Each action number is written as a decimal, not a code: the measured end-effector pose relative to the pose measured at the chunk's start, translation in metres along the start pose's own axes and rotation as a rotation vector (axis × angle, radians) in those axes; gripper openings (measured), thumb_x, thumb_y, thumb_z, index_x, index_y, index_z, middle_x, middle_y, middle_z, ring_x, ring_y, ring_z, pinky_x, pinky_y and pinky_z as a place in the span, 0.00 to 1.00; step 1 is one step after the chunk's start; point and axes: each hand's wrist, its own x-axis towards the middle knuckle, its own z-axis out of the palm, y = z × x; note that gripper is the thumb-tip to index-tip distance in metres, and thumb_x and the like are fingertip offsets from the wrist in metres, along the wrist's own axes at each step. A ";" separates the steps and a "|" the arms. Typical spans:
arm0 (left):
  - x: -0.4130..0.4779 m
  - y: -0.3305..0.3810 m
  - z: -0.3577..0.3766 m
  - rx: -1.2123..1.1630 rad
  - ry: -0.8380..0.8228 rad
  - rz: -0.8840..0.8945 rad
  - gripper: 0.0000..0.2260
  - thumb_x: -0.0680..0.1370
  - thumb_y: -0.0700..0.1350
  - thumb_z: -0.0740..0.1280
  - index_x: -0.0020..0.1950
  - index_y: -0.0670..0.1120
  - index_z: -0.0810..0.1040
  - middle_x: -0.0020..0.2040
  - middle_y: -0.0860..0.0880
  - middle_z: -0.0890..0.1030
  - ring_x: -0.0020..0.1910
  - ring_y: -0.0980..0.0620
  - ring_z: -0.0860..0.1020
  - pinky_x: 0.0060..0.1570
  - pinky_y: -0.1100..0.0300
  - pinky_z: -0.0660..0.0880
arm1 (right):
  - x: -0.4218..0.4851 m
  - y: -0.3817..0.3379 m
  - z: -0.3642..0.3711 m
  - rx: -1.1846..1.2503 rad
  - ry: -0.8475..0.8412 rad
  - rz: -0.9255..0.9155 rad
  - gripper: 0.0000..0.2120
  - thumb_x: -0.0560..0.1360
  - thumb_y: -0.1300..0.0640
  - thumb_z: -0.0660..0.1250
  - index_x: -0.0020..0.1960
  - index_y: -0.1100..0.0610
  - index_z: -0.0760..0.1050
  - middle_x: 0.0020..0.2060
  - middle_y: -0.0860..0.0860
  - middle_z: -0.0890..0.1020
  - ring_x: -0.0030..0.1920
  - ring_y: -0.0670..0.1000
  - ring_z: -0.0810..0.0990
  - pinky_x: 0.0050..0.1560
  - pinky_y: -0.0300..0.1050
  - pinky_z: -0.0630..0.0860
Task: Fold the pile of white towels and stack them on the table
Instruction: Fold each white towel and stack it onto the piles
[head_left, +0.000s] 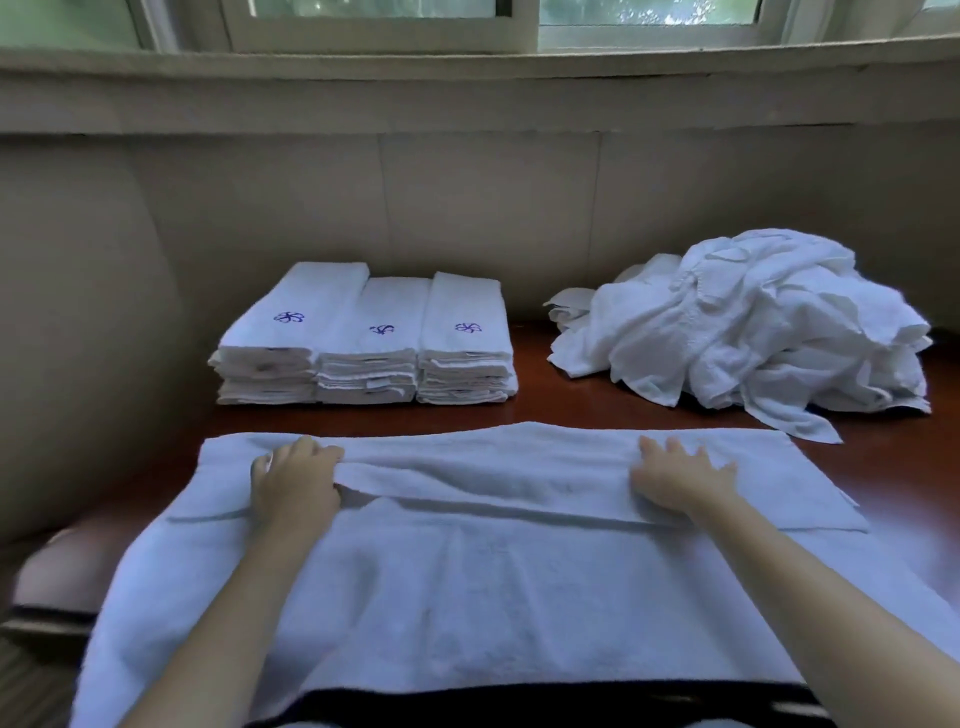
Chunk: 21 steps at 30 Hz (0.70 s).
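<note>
At the near-left end of the folded band, the left hand (296, 483) is seen with its fingers curled over the band and the thumb tucked at its edge, so that the cloth is pinched. The right hand (680, 480) is laid flat on the same band towards its right end, fingers spread and nothing grasped. The band belongs to a large white terry towel (467, 587), which is spread directly before the person on the dark red-brown wooden table (530, 410). Its long axis runs left to right, and its near portion hangs off the table's front edge. The unfolded remainder thus lies on the person's side of both hands, equally within reach of each. It is judged that the next fold will be made across the short axis, and even travel of both hands will be required. Beyond the towel, three adjoining stacks of folded white towels with blue emblems (363, 332) are set at the far left, and the crumpled pile of white towels (753, 322) at the far right, well apart from them.
</note>
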 end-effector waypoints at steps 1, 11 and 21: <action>0.000 -0.015 0.000 -0.008 0.026 -0.057 0.23 0.75 0.40 0.61 0.69 0.56 0.70 0.65 0.51 0.71 0.65 0.49 0.68 0.61 0.55 0.62 | -0.004 -0.016 -0.007 -0.056 -0.011 0.020 0.25 0.77 0.50 0.51 0.75 0.48 0.57 0.76 0.53 0.56 0.75 0.62 0.54 0.70 0.65 0.49; 0.025 -0.095 0.013 -0.256 0.007 -0.444 0.25 0.76 0.35 0.55 0.69 0.54 0.72 0.68 0.45 0.66 0.64 0.41 0.63 0.64 0.50 0.61 | -0.028 -0.158 0.041 0.244 0.166 -0.365 0.28 0.79 0.39 0.47 0.77 0.45 0.51 0.78 0.51 0.48 0.77 0.56 0.45 0.72 0.63 0.43; 0.039 -0.081 0.006 -0.520 0.583 -0.198 0.16 0.67 0.23 0.58 0.47 0.36 0.78 0.54 0.39 0.73 0.51 0.38 0.71 0.45 0.58 0.65 | -0.034 -0.152 0.024 0.622 0.917 -0.676 0.13 0.71 0.71 0.68 0.55 0.69 0.77 0.51 0.64 0.80 0.46 0.65 0.80 0.44 0.56 0.78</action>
